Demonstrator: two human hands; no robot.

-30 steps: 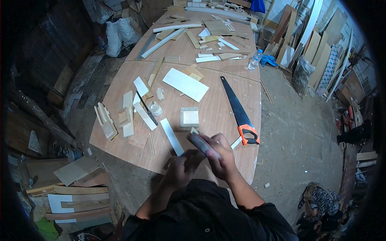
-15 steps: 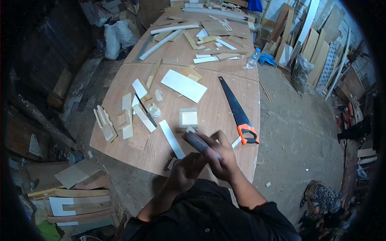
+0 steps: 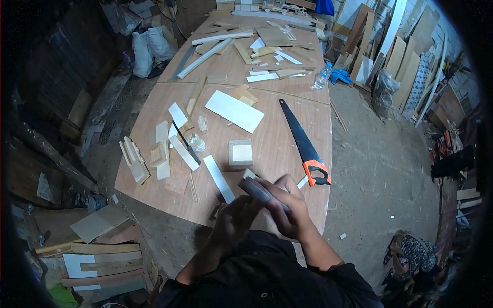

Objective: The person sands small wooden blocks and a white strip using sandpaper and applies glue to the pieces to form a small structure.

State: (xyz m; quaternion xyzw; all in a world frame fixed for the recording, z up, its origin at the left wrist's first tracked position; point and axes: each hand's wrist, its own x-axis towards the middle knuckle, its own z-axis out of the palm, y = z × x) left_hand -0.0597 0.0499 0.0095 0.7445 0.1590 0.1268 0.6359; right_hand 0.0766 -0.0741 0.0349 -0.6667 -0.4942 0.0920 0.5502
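My right hand [image 3: 290, 208] is closed around a dark grey, flat oblong block [image 3: 259, 192], its kind not clear. The block tilts up over the near edge of the table. A small pale piece of wood [image 3: 248, 175] shows at its far end, close against it. My left hand [image 3: 235, 218] is closed below and beside the block, its fingers curled and partly hidden; what it holds cannot be made out. Just beyond my hands stands a small square box [image 3: 240, 152] with a pale inside. A white strip [image 3: 219, 179] lies to the left of them.
A handsaw [image 3: 303, 143] with an orange handle lies at the right. A white board [image 3: 235, 111], a small clear jar [image 3: 196, 142] and a dark slim tool [image 3: 186, 142] lie beyond. Wood offcuts and a water bottle [image 3: 322, 77] are farther back on the table [image 3: 277, 123].
My hands and the dark block have shifted slightly right and nearer to me. The square box shows more fully. Other things on the table stay put.
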